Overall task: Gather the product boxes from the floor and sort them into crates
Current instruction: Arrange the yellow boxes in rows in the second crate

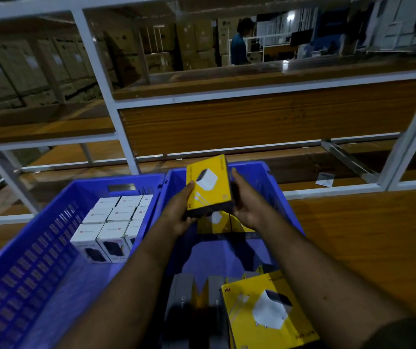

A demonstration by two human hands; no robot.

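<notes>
Both hands, left hand [176, 210] and right hand [246, 205], hold one yellow box [208, 185] over the right crate [264, 172]. Better to lower it flat beside the far yellow boxes [214, 222].

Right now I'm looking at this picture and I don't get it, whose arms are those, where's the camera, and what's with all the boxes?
There is no machine here. The one picture comes from a camera worn on a person's head, looking forward and down, so the two bare arms are the wearer's own.

The left hand and the right hand together hold one yellow box printed with a white charger, above the right blue crate. More yellow boxes already lie inside that crate.

Beside it, the left blue crate holds white boxes standing in neat rows. So the boxes look sorted by colour, one kind per crate.

Behind the crates stands a white metal rack with wooden shelves. Far off, another person stands among stacked cartons.
</notes>
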